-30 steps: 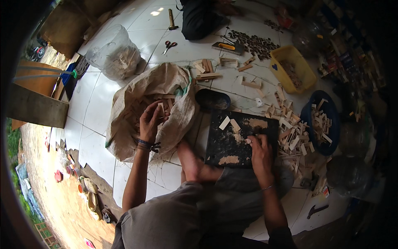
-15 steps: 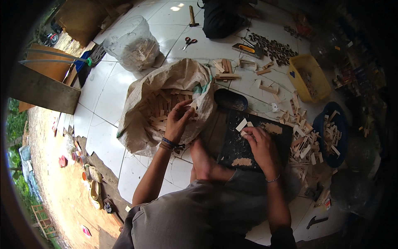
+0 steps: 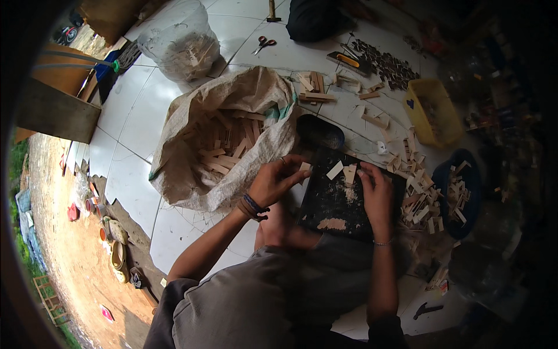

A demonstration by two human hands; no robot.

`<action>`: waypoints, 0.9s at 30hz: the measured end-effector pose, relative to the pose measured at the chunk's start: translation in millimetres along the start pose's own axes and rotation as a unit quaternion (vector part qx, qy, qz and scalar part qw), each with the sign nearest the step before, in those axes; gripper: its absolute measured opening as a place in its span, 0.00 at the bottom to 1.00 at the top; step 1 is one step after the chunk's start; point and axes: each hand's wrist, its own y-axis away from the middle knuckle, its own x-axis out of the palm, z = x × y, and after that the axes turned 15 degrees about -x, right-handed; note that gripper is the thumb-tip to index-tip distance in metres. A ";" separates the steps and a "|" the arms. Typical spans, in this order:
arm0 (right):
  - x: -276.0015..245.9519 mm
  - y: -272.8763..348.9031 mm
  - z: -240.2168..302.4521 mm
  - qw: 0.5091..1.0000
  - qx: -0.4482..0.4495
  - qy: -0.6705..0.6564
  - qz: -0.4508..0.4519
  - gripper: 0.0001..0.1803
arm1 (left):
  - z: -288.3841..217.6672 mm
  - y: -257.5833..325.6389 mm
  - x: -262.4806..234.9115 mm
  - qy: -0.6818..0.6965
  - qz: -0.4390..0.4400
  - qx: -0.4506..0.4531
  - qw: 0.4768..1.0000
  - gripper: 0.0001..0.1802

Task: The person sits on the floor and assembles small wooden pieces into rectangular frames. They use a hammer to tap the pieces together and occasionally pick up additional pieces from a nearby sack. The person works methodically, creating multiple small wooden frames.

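Observation:
My left hand (image 3: 282,181) pinches a small pale wooden piece (image 3: 305,167) at the left edge of a black board (image 3: 317,200). On that board lie a white rectangular piece (image 3: 335,170) and a light wooden piece (image 3: 350,173). My right hand (image 3: 378,192) is over the board's right part, its bent fingertips close beside the light wooden piece; what they grip, if anything, is hidden. Glue-like tan patches (image 3: 331,224) and crumbs mark the board. Left of it stands an open woven sack (image 3: 174,136) holding many wooden strips (image 3: 224,157).
A heap of wooden pieces (image 3: 419,200) lies right of the board, beside a blue basin (image 3: 478,198) and a yellow tub (image 3: 414,116). Beyond are a dark oval dish (image 3: 319,132), scissors (image 3: 263,45), a clear bag (image 3: 186,43) and a hammer (image 3: 273,11). Another hammer (image 3: 427,310) lies near right.
My left hand has moved from over the sack to the board's left edge with a small wooden piece. My right hand has shifted slightly right and up, exposing pieces on the board.

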 end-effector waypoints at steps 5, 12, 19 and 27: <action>-5.1 5.5 -1.4 0.996 -0.034 0.080 -0.012 0.12 | -11.0 -0.5 47.6 -0.100 0.011 0.149 0.984 0.23; 5.6 14.9 3.8 0.996 -0.064 0.059 -0.001 0.13 | -9.0 -2.0 13.0 -0.179 -0.036 0.122 0.976 0.20; 17.3 18.2 6.2 0.993 -0.054 0.105 0.005 0.23 | 33.2 -49.1 -122.0 -0.230 -0.320 0.149 0.907 0.14; 21.6 11.3 4.3 0.990 -0.047 0.135 -0.004 0.20 | 127.6 -60.6 -142.1 -0.409 -0.296 -0.013 0.863 0.27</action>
